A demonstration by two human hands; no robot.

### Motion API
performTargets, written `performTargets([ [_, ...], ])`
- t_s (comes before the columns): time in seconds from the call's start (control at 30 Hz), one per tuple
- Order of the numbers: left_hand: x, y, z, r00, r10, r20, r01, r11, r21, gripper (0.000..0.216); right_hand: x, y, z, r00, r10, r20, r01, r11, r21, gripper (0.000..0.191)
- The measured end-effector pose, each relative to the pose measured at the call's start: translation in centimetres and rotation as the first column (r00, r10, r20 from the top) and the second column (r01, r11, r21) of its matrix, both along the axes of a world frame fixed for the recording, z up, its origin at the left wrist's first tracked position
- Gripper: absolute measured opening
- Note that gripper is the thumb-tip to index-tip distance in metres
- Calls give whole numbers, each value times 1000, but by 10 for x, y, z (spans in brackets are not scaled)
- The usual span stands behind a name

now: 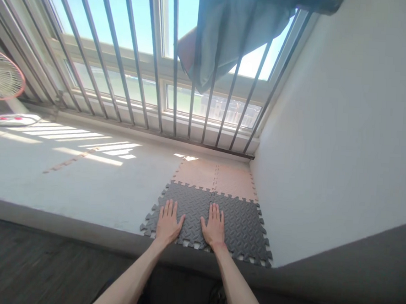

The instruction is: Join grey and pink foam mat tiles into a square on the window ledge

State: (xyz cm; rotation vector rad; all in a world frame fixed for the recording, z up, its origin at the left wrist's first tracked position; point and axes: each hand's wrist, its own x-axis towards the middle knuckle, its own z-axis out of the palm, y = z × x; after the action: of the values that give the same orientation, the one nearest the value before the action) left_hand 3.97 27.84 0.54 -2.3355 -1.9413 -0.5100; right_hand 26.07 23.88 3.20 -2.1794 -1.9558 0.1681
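Both palms face down on dark grey interlocking foam mats with a raised tread pattern. My left hand (169, 223) lies flat near the front left of the left grey mat (189, 201), fingers stretched out. Close to the seam between the two grey tiles, my right hand (214, 226) rests flat with its thumb out to the left. The right grey mat (243, 223) reaches toward the wall. Behind them, a left pink mat (196, 172) and a right pink mat (234, 180) join along a toothed seam and meet the grey tiles.
The mats lie on a white window ledge (117, 197). A white wall (338, 132) rises at the right. Metal bars (158, 89) stand before the window, with a grey cloth (223, 38) hanging there. A fan (4, 75) is at the far left. Dark floor (45, 261) lies below.
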Motion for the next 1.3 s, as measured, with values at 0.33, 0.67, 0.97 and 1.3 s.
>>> performTargets([
  [0.33, 4, -33, -1, 998, -32, 50, 29, 998, 62, 71, 11, 41, 28, 999, -15, 30, 17, 998, -54, 76],
  [0.67, 4, -35, 0, 998, -27, 62, 23, 997, 73, 68, 26, 116, 16, 998, 30, 61, -27, 999, -38, 70],
  [0.97, 4, -36, 6, 996, -26, 83, 22, 999, 47, 69, 36, 132, 29, 997, 35, 66, -34, 999, -15, 50],
  [1.3, 4, -36, 6, 994, -27, 104, 25, 999, 25, 68, 25, 134, 34, 997, -8, 80, 13, 998, -57, 58],
])
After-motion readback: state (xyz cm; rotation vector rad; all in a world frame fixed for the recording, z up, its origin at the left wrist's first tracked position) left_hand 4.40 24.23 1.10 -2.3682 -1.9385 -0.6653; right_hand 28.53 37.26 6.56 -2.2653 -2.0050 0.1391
